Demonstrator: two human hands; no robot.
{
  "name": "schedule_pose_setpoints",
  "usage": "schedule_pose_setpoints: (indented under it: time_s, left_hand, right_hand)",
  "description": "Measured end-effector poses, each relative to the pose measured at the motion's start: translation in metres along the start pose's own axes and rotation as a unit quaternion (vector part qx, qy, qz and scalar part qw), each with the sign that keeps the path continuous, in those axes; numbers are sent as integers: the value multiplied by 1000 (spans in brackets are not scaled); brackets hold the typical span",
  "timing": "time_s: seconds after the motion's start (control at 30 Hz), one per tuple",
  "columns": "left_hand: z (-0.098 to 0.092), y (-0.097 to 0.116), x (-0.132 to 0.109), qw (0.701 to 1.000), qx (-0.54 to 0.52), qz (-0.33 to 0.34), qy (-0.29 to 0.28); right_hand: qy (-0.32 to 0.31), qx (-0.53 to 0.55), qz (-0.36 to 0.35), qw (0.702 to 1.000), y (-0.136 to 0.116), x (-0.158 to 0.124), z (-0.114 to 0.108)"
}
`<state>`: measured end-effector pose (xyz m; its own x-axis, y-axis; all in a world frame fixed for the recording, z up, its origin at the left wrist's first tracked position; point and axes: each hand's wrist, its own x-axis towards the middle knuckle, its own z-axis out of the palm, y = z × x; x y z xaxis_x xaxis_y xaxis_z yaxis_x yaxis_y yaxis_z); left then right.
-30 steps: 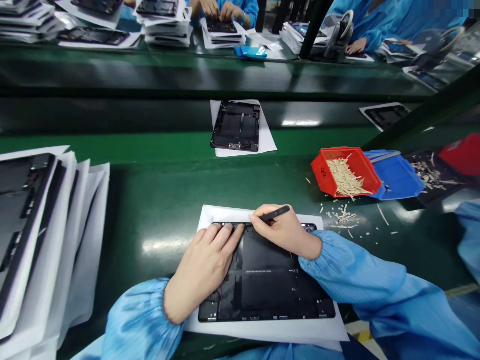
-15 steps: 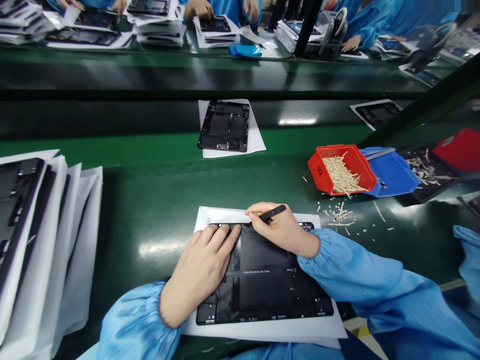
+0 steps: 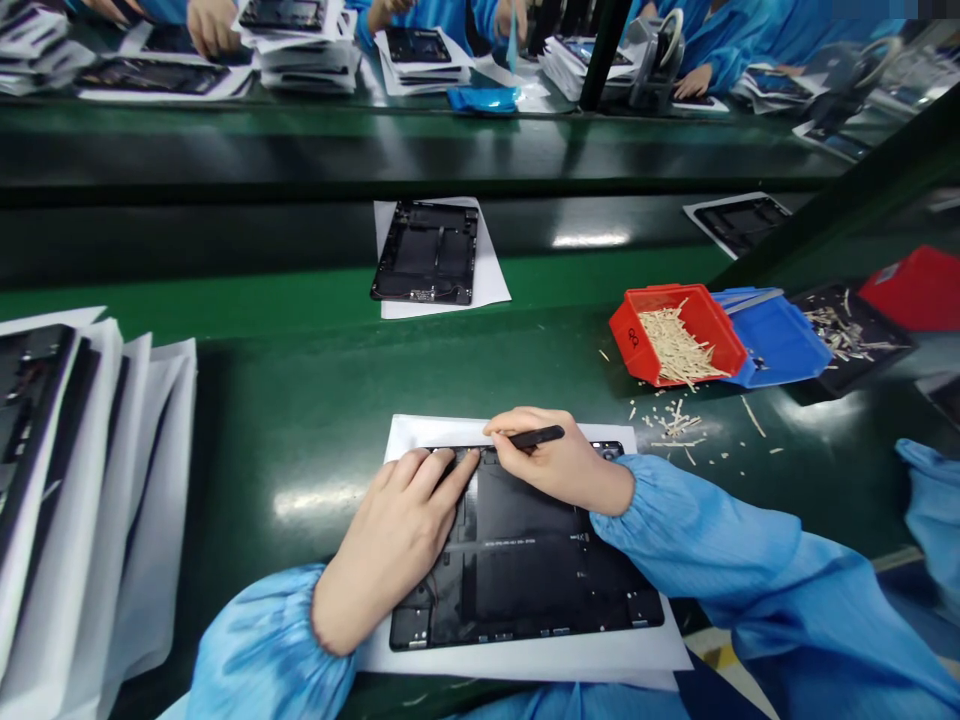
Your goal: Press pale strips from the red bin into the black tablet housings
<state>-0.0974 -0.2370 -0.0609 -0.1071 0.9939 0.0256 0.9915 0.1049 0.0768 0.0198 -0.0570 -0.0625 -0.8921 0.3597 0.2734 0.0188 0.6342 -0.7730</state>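
Observation:
A black tablet housing [image 3: 540, 590] with its inner parts exposed lies on white paper [image 3: 637, 655] in front of me. My left hand [image 3: 397, 530] rests flat on its left side, with the fingers stretched toward the top edge. Black tweezers [image 3: 538, 437] are pinched in my right hand [image 3: 559, 465], just over the same top edge. Their tips are hidden by my fingers, so I cannot tell what they touch. The fingertips of both hands are close together.
Interleaved paper and housings [image 3: 97, 500] are stacked at left. Another housing [image 3: 429, 255] lies ahead on paper. At right, a red bin [image 3: 634, 335] holds thin pale strips beside a blue tray [image 3: 795, 345]; scraps [image 3: 679, 420] are scattered nearby. Co-workers' hands [image 3: 214, 25] are across the line.
The tweezers have tilted flatter in my right hand, which stays by the top edge. My left hand is nearly still. The housing ahead has shifted left in view.

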Motion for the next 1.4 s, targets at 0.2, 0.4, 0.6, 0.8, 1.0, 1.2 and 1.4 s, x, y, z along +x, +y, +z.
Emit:
schedule_pose_setpoints:
  time_s: [0.2, 0.4, 0.6, 0.8, 1.0, 1.2, 1.4]
  left_hand:
    - [-1, -1, 2, 1000, -20, -1, -3]
    - [-2, -1, 5, 999, -26, -10, -18]
    - [-6, 6, 6, 999, 12, -19, -32]
    - [-8, 11, 7, 999, 27, -28, -34]
    - [-6, 11, 8, 999, 8, -32, -23]
    - [-2, 11, 4, 999, 8, -26, 22]
    - [-1, 10, 4, 999, 10, -24, 28]
  right_hand:
    - [-9, 7, -12, 1000, 0, 0, -1]
    - [-13, 10, -24, 1000, 2, -2, -1]
    - [-18, -7, -51, 999, 1, -2, -3]
    - [-31, -25, -76, 996, 2, -3, -4]
    - [-48, -33, -91, 994, 3, -4, -6]
    - [-8, -47, -65, 997, 0, -4, -9]
    - [-35, -19, -38, 998, -2, -5, -9]
